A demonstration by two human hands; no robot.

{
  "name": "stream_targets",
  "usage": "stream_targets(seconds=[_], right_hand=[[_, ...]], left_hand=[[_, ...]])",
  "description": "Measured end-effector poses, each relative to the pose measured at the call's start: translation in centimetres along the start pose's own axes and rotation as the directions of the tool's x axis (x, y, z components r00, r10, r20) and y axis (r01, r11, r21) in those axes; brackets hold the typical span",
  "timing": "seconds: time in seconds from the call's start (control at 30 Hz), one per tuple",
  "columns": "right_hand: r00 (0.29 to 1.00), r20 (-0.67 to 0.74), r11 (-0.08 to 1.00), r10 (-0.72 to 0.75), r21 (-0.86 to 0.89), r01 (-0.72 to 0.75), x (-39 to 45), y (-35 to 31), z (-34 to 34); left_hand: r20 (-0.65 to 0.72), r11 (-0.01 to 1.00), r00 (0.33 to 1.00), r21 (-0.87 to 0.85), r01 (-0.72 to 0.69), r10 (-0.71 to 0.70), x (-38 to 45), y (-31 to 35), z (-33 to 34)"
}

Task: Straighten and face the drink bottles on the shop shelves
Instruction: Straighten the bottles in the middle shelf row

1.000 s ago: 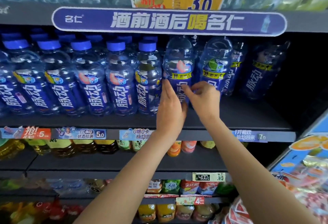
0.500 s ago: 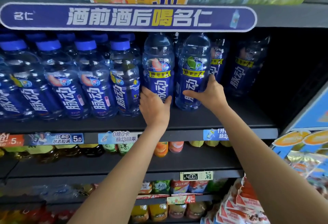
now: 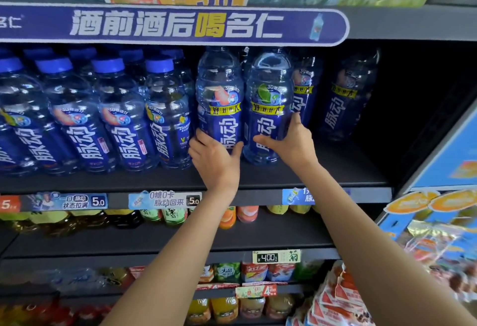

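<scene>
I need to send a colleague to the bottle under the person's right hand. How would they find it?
Find the long purple banner; on the shelf beneath stand big clear-blue drink bottles. The right hand grips one at the front. Its label shows a green lime, whereas the left-hand neighbour shows pink fruit.

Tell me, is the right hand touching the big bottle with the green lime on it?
Touching. The head view shows the right hand wrapped around the lime bottle: thumb across its label, fingers on its right side.
</scene>
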State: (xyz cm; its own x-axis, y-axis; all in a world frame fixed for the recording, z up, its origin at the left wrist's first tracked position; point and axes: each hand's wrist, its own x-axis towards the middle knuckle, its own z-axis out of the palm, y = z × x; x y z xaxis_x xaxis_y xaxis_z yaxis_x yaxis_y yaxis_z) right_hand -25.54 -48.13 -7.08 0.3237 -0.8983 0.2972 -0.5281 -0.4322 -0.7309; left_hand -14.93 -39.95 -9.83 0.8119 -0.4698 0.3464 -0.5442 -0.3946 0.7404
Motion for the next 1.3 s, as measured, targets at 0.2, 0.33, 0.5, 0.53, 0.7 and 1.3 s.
stream_targets(seconds=[0.2,0.33,0.5,0.53,0.7,1.3], right_hand=[[0.988,-0.025,0.864,0.153,0.488,-0.122,0.5,2.7,-2.5],[0.964,-0.221,0.977,0.147,0.187,-0.106,3.3,3.8,-3.8],[0.966,-0.167,0.979,0.196,-0.017,-0.202,6.9,3.6,-2.3],[0.963,-0.140,0.972,0.231,-0.012,-0.235,7.4,3.5,-1.9],[0.948,-0.194,0.958,0.254,-0.084,-0.274,8.0,3.6,-1.5],[0.960,0.084,0.954,0.266,0.118,-0.275,7.4,3.8,-4.2]], left_hand=[[-0.219,0.885,0.862,0.020,-0.465,0.457,-2.7,1.9,-1.4],[-0.129,0.803,0.795,0.157,-0.574,0.593,-1.6,5.4,-1.0],[-0.080,0.746,0.787,0.391,-0.539,0.611,-0.3,6.4,0.5],[-0.085,0.738,0.785,0.416,-0.532,0.614,-0.3,6.1,0.7],[-0.114,0.740,0.770,0.396,-0.544,0.627,-0.1,5.2,1.2],[-0.071,0.767,0.808,0.371,-0.523,0.585,-0.8,5.7,0.7]])
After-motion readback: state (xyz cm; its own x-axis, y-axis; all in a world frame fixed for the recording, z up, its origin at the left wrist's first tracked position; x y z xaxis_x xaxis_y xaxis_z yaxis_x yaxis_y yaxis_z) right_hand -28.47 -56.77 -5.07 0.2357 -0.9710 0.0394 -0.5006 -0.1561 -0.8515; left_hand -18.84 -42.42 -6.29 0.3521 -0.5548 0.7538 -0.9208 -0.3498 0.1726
